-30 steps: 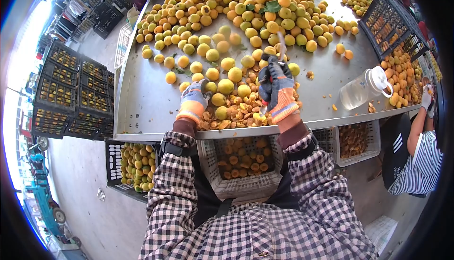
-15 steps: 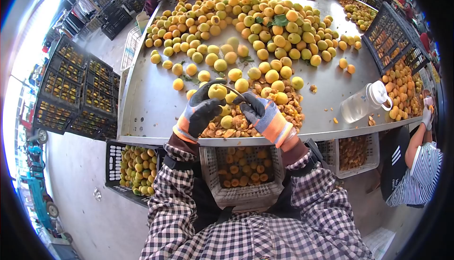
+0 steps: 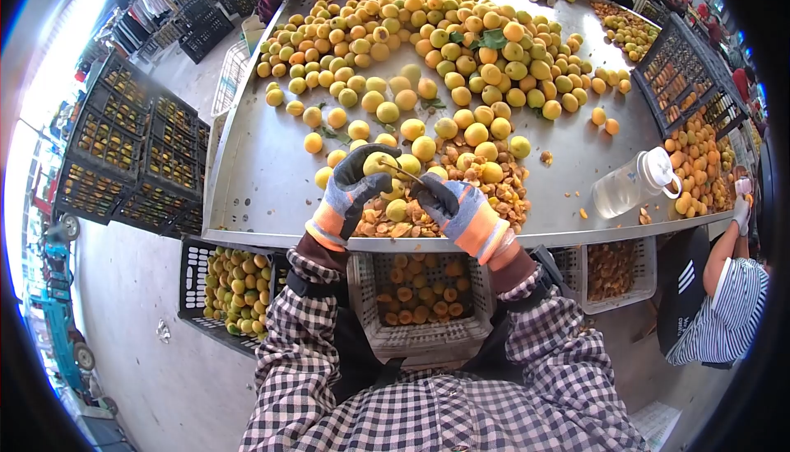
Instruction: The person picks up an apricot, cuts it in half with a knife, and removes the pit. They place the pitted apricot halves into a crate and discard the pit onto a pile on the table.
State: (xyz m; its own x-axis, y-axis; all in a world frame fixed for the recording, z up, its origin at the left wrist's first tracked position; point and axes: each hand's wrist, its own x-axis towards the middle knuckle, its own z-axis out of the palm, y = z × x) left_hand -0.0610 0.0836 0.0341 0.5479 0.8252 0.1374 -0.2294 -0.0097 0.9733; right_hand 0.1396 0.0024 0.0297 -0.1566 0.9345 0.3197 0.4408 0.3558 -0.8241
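Observation:
My left hand (image 3: 352, 193), in a black-palmed glove, is closed around a yellow apricot (image 3: 378, 163). My right hand (image 3: 454, 208), gloved alike, pinches a slim curved knife (image 3: 405, 171) whose thin end reaches the side of that fruit. Below both hands, at the table's near edge, lies a heap of apricot stones and scraps (image 3: 411, 220). Whole apricots (image 3: 424, 148) sit just beyond my fingers, and a big pile of them (image 3: 485, 49) spreads over the far half of the metal table (image 3: 271, 197).
A water jug (image 3: 632, 185) stands on the right, near a tipped black crate (image 3: 690, 69) with apricots around it. Under the table edge is a crate of halved apricots (image 3: 424, 333). Stacked full crates (image 3: 123, 148) stand left. A person in stripes (image 3: 728, 308) sits right.
The knife's end has swung down against the apricot's side. Both hands stay nearly in place, and the view has shifted slightly.

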